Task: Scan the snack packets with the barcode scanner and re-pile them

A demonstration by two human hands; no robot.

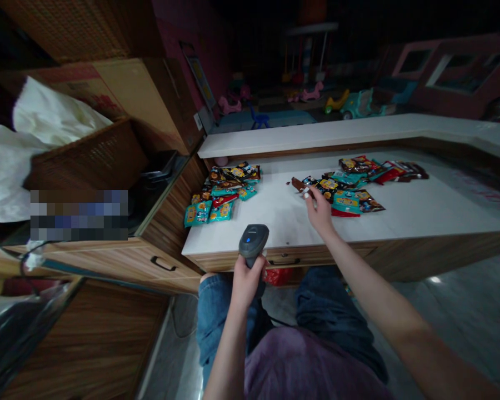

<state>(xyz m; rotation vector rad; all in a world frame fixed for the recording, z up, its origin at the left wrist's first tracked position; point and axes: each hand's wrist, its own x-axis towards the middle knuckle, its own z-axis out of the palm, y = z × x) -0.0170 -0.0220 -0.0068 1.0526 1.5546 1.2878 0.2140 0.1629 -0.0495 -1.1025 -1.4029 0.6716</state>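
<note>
My left hand (pixel 248 283) grips a dark grey handheld barcode scanner (pixel 253 243) by its handle, just off the near edge of the white counter top (pixel 425 216). The scanner's head points up and away from me, with a small blue light on top. My right hand (pixel 320 212) reaches over the counter, its fingertips pinching a brown snack packet (pixel 300 186) at the edge of a loose pile of colourful packets (pixel 345 191). A second pile of teal and yellow packets (pixel 220 194) lies further left, apart from both hands.
A raised white ledge (pixel 316 136) runs along the far side of the counter. Wooden drawer fronts with black handles (pixel 163 264) sit below and left. A cardboard box (pixel 125 94), wicker basket (pixel 87 155) and white cloth (pixel 8 166) are at left. Toy ride-ons (pixel 354 103) stand beyond.
</note>
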